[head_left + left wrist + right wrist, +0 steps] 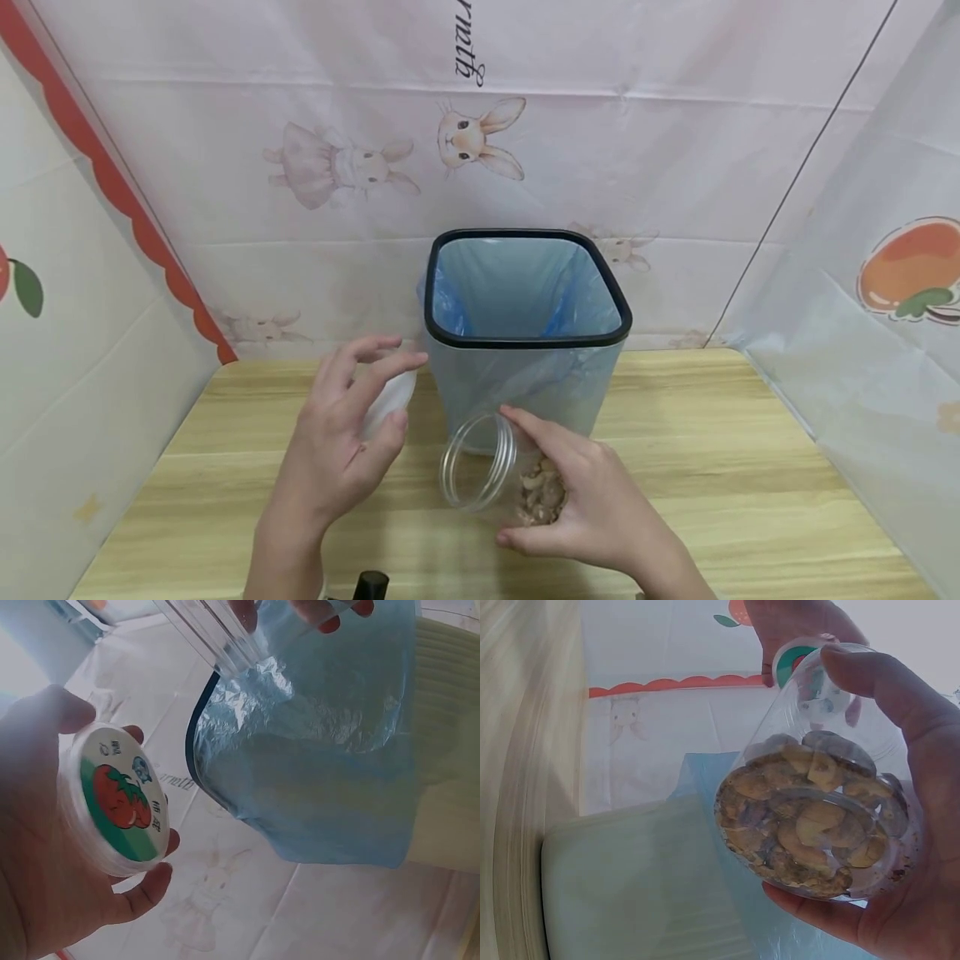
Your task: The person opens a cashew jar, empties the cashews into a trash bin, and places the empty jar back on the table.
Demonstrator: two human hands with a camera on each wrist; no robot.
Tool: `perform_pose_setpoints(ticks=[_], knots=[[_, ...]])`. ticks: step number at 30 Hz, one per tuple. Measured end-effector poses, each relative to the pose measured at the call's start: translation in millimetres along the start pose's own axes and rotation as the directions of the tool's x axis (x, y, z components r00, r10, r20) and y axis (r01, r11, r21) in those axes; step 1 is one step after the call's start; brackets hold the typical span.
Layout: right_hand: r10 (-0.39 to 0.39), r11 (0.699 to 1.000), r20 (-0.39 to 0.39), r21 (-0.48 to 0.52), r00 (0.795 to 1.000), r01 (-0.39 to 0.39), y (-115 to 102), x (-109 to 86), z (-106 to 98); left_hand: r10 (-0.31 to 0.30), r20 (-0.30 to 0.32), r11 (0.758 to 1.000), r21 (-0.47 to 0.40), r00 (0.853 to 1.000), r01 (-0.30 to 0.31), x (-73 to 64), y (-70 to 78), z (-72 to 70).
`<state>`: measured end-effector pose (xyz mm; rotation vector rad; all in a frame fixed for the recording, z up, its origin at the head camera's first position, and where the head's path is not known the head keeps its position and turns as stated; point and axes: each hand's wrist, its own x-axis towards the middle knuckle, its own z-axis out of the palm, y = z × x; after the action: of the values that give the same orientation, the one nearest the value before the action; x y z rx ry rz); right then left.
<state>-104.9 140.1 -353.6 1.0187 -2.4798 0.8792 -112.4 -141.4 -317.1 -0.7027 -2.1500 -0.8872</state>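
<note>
My left hand (337, 429) holds a round screw lid (124, 799) by its edge, between thumb and fingers. The lid's label shows red tomatoes over a green band in the left wrist view. In my right hand (596, 500) is a clear plastic jar (504, 471), gripped round its body and tilted so its uncovered mouth points left toward the lid. Brown cashew-like nuts (810, 817) lie in the bottom of the jar. Just behind both hands stands a trash bin (525, 387) with a black rim and a blue bag liner (322, 765).
A wooden tabletop (705, 450) lies under everything. Printed sheets with rabbits (480, 137) and fruit form walls at the back and both sides. A black cylindrical object (371, 585) shows at the front edge, partly out of view.
</note>
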Motion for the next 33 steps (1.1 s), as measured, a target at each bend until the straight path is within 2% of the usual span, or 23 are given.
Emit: perform_pose_setpoints(ticks=[4, 8, 18, 28, 33], knots=[[-0.001, 1.000, 0.000, 0.005, 1.000, 0.001, -2, 0.4, -1, -0.054, 0.052, 0.997, 0.053, 0.997, 0.051, -1.3, -3.1, -2.7], [0.000, 1.000, -0.002, 0.001, 1.000, 0.000, -2, 0.0, -2, -0.091, 0.070, 0.992, 0.093, 0.993, 0.084, -2.6, -6.2, -3.2], [-0.001, 1.000, -0.001, -0.004, 1.000, 0.001, -1, 0.4, -3, -0.140, 0.129, 0.982, 0.146, 0.982, 0.121, -3.8, -13.7, 0.2], [-0.007, 1.000, 0.000, -0.013, 1.000, 0.007, -2, -0.2, -1, -0.245, 0.239, 0.959, 0.204, 0.939, 0.198, -9.8, -28.2, 2.8], [-0.006, 1.000, -0.004, -0.018, 1.000, 0.006, -2, -0.1, -1, -0.260, 0.279, 0.954, 0.223, 0.925, 0.201, -11.3, -34.3, 5.0]])
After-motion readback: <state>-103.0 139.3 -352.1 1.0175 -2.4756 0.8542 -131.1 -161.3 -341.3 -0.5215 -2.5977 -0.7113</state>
